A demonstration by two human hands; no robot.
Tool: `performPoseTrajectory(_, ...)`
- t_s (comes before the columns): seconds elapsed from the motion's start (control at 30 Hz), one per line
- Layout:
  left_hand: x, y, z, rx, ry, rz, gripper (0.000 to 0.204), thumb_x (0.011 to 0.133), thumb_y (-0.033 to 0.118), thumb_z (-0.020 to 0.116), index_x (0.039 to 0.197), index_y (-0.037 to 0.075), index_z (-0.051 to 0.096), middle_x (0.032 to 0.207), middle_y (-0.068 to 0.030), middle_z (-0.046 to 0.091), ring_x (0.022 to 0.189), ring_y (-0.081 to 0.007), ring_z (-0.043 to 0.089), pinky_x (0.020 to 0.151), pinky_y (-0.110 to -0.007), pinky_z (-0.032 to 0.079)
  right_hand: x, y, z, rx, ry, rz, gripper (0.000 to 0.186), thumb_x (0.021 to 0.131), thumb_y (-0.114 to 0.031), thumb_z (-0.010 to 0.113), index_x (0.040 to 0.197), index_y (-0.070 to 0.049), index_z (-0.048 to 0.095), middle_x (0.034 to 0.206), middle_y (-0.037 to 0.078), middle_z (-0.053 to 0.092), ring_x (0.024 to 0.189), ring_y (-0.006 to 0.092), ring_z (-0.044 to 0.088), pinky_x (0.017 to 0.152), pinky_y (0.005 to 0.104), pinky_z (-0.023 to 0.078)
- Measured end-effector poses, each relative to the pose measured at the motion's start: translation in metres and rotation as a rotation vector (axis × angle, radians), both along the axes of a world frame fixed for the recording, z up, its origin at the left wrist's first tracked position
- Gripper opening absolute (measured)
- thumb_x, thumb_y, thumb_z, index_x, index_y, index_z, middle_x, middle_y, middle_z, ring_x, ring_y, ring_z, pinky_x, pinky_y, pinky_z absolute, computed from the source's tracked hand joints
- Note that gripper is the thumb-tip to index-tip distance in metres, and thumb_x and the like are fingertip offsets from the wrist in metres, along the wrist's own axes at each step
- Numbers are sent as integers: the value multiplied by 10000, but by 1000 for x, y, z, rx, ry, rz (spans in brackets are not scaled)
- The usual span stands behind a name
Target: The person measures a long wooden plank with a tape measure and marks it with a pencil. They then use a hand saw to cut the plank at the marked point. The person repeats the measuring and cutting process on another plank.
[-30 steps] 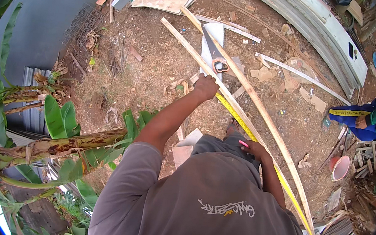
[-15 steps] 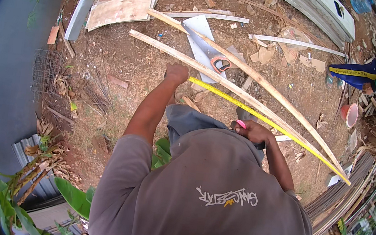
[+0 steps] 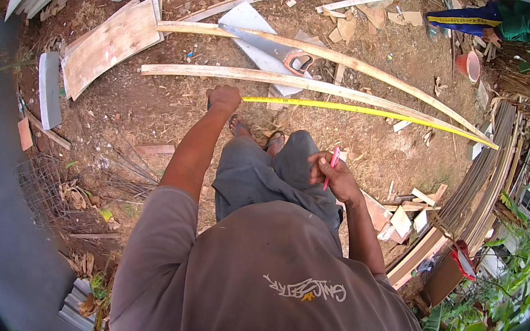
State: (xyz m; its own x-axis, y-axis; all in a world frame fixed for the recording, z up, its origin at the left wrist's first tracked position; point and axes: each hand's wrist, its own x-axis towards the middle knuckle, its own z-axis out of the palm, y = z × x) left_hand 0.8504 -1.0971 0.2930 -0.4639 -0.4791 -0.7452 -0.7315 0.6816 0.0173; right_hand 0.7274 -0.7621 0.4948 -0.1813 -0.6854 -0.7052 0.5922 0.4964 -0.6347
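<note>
My left hand (image 3: 223,99) is stretched out and closed around the case end of a yellow measuring tape (image 3: 377,114). The tape runs rightward along a long pale wooden plank (image 3: 301,84) lying on the dirt. My right hand (image 3: 336,176) sits near my knee and grips a red pencil (image 3: 331,166), pointing up. A second long plank (image 3: 370,66) lies farther out, with a hand saw (image 3: 272,50) resting across it and a grey board.
A plywood sheet (image 3: 109,44) and a concrete block (image 3: 49,89) lie at the left. Another person in green and blue (image 3: 495,15) crouches at the top right beside a red bucket (image 3: 468,65). Stacked timber (image 3: 465,203) lines the right. Scrap wood litters the dirt.
The view has swung so the planks now lie nearly level across the frame. My left hand still holds the tape at the plank; my right hand keeps the pencil by my knee.
</note>
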Motion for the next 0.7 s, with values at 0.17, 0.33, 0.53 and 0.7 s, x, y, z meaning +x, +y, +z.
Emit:
performPoseTrajectory(0.17,25,-25,-12,-25,-11,40,383,936,406,607,1174,133,729,1248,-112,700,1180,-297,660,935,-541,501,-12,0,-56,-120,24,-269,539,1069,-498,405,1157,-13,622,903,73,656,856,171,655,799,348,563)
performPoseTrajectory(0.33,47,-44,-37,-38,-66,2,443,963,486,585,1187,125,714,1243,-143,692,1173,-310,655,917,-530,524,-31,-14,-133,-39,73,-315,588,1073,-541,334,955,-41,620,688,7,508,628,140,540,682,322,532)
performPoseTrajectory(0.53,60,-78,-119,-110,-53,17,426,973,506,564,1205,181,710,1249,-103,697,1185,-294,650,985,-562,465,-37,-40,-246,-63,198,-229,598,1067,-556,356,1040,-39,656,763,37,655,668,123,636,686,277,554)
performPoseTrajectory(0.7,72,-110,-237,-88,-38,-5,430,981,517,545,1220,196,704,1276,-77,686,1202,-274,632,1044,-571,420,-38,-85,-385,-26,248,-212,576,1065,-542,392,1153,-37,656,945,66,707,815,120,654,742,287,550)
